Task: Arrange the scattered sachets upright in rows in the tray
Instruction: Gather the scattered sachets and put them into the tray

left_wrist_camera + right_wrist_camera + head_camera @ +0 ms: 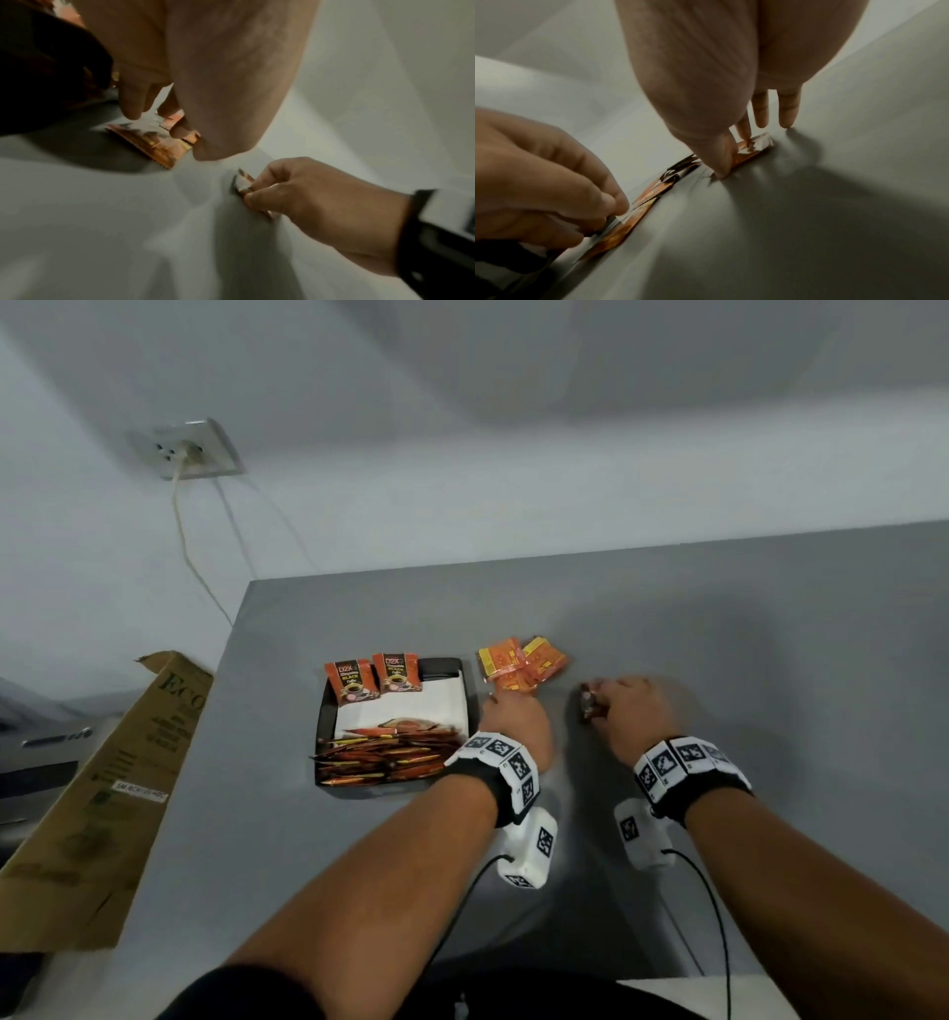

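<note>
Both hands pinch sachets off the desk: left hand point(513, 719) an orange one point(154, 140), right hand point(634, 708) seemingly a dark one point(589, 703). Thin edges could slip.

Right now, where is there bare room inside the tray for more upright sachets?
The white liner is bare between the two upright sachets at the back and the crowded pile of sachets at the front. The tray is free at its back right corner.

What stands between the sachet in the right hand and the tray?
The left hand and the loose orange sachets lie between the dark sachet pinched by the right hand and the tray.
</note>
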{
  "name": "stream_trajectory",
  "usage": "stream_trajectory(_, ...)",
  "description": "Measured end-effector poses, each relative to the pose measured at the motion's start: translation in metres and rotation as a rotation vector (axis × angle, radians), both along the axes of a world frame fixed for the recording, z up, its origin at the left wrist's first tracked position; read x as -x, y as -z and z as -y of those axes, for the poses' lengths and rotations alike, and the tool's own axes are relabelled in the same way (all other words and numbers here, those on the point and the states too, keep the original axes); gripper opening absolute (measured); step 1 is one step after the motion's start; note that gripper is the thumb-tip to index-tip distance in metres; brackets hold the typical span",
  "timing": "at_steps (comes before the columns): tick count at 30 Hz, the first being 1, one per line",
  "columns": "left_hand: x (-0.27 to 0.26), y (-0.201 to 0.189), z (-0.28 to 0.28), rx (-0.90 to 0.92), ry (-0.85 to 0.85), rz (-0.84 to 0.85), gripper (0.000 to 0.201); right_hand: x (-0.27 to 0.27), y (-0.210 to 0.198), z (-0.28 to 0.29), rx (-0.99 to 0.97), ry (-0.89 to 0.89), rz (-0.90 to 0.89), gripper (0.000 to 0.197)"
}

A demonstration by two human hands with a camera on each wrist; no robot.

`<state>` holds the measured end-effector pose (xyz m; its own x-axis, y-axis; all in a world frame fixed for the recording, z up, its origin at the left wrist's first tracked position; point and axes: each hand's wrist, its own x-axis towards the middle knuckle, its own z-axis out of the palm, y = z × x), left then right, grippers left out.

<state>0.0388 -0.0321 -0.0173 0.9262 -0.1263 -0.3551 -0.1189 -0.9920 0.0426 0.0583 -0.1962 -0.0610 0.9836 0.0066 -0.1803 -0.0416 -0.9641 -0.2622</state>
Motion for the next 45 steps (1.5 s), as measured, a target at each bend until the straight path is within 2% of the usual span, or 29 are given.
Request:
stream_trajectory(2,-0.004,0.01,0.005,-0.063,-0.049,-0.052,0.042,0.004,-0.002,0.004,-0.012,-0.037,-0.014,0.033)
stream_trajectory(5,-0.008,0.019,0.007,-0.096,-0.086,-0.051,0.041,0.003,-0.006,0.007,0.006,-0.013,-0.08,0.03)
stream_trajectory(10,-0.008,0.03,0.005,-0.093,-0.062,-0.088,0.037,-0.005,-0.01,0.0,-0.149,0.056,-0.136,0.038)
stream_trajectory(12,-0.004,0.023,0.006,-0.034,-0.086,-0.09,0.046,-0.017,-0.017,-0.009,-0.252,0.074,-0.097,0.044)
stream_trajectory(14,0.002,0.016,0.006,0.055,-0.152,-0.085,0.063,-0.034,-0.027,-0.019,-0.377,0.113,-0.056,0.052)
stream_trajectory(16,0.005,0.015,0.006,0.105,-0.212,-0.114,0.069,-0.052,-0.034,-0.03,-0.419,0.139,-0.025,0.048)
stream_trajectory(20,0.005,0.013,0.001,0.125,-0.223,-0.155,0.059,-0.073,-0.04,-0.046,-0.347,0.058,-0.036,0.034)
stream_trajectory(25,-0.012,0.0,-0.004,0.125,-0.2,-0.097,0.048,-0.08,-0.023,-0.055,-0.218,-0.05,-0.067,0.035)
stream_trajectory(27,-0.028,-0.012,-0.005,0.156,-0.218,-0.071,0.034,-0.081,-0.021,-0.055,-0.21,-0.053,-0.04,0.032)
stream_trajectory(29,-0.05,-0.013,-0.005,0.143,-0.149,-0.053,0.029,-0.079,-0.026,-0.052,-0.242,-0.018,-0.043,0.024)
stream_trajectory(30,-0.06,-0.012,-0.005,0.128,-0.118,-0.055,0.031,-0.08,-0.026,-0.049,-0.253,-0.005,-0.065,0.022)
stream_trajectory(32,-0.081,0.002,-0.005,0.125,-0.17,-0.045,0.039,-0.078,-0.029,-0.043,-0.273,-0.011,-0.156,0.021)
stream_trajectory(34,-0.095,0.011,-0.003,0.072,-0.197,-0.043,0.053,-0.079,-0.027,-0.032,-0.341,-0.004,-0.224,0.018)
stream_trajectory(37,-0.1,0.008,-0.002,0.015,-0.18,-0.077,0.073,-0.08,-0.033,-0.013,-0.43,-0.057,-0.192,0.005)
stream_trajectory(43,-0.097,0.016,0.004,-0.028,-0.15,-0.101,0.071,-0.091,-0.041,-0.001,-0.582,0.045,-0.132,0.008)
stream_trajectory(45,-0.093,0.019,0.005,-0.046,-0.134,-0.077,0.069,-0.095,-0.043,-0.006,-0.55,0.005,-0.135,0.021)
